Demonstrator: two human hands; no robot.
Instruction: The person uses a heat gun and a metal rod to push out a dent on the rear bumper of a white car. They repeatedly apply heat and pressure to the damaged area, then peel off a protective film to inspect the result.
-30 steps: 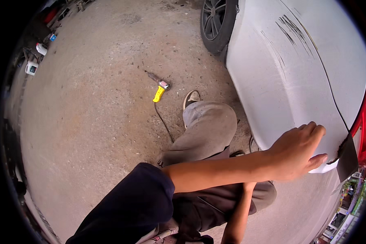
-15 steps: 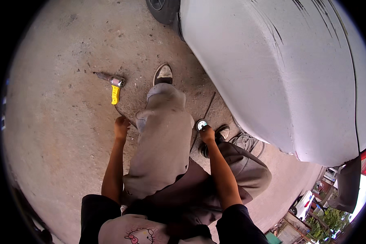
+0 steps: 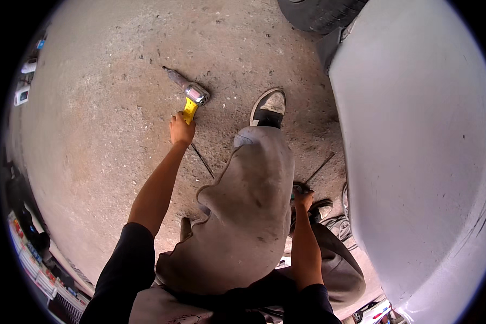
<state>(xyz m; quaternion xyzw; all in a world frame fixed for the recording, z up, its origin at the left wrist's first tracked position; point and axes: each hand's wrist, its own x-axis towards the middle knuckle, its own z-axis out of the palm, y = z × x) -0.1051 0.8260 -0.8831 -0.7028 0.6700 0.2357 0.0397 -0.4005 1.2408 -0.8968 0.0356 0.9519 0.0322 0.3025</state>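
Note:
My left hand (image 3: 182,127) is closed round the lower end of the yellow handle (image 3: 190,107) of a corded power tool with a metal head (image 3: 196,93) and long nose, lying on the concrete. Its dark cord (image 3: 202,161) runs toward my bent leg. My right hand (image 3: 303,200) is closed on a small dark round disc (image 3: 300,188), beside my leg and near my rear shoe, with its fingers partly hidden. My front shoe (image 3: 268,108) rests flat on the ground, to the right of the tool.
The white car's scuffed panel (image 3: 410,151) fills the right side, with a tyre (image 3: 318,11) at the top. Coiled cable (image 3: 340,229) lies under the car's edge. White jugs (image 3: 21,94) stand at the far left, above assorted items (image 3: 35,243) along the rim.
My left arm, earlier stretched toward the car panel, has come down left and now grips the tool's handle. My right hand holds the disc lower beside my leg. The view has shifted.

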